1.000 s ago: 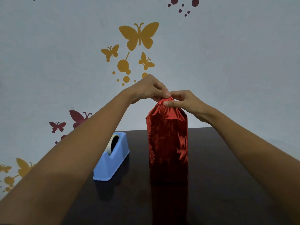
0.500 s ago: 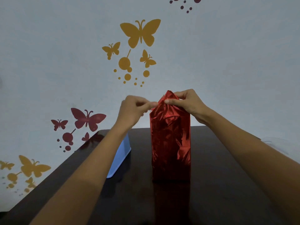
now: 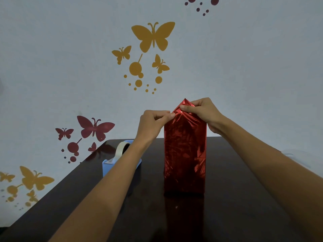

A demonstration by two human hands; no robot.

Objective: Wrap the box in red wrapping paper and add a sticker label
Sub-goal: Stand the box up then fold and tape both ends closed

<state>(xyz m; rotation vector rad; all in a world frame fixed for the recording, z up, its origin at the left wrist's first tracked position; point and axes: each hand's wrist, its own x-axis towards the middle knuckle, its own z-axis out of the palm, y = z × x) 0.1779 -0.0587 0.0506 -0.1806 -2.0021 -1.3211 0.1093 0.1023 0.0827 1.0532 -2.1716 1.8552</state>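
**Pinching the foil to a peak over the upright box**

The box (image 3: 185, 163) stands on end near the middle of the dark table (image 3: 248, 206), fully covered by shiny red wrapping paper (image 3: 185, 130), so none of its own surface shows. Above it the paper is gathered into a crumpled point.

The right hand (image 3: 204, 113) is clamped on that point from the right. Its fingers curl over the top and the thumb presses the near face. The left hand (image 3: 152, 124) comes in from the left, thumb and forefinger pinched together on the left slope of the peak, the other fingers curled under. Whether a small strip is caught between those fingertips cannot be told. The two hands sit close together, almost touching at the paper.

To the left of the box and a little behind the left forearm, a blue tape dispenser (image 3: 120, 162) sits on the table with a roll of clear tape (image 3: 122, 149) in it. Behind the table, the pale wall (image 3: 262, 67) carries yellow and dark red butterfly decals (image 3: 153, 36).
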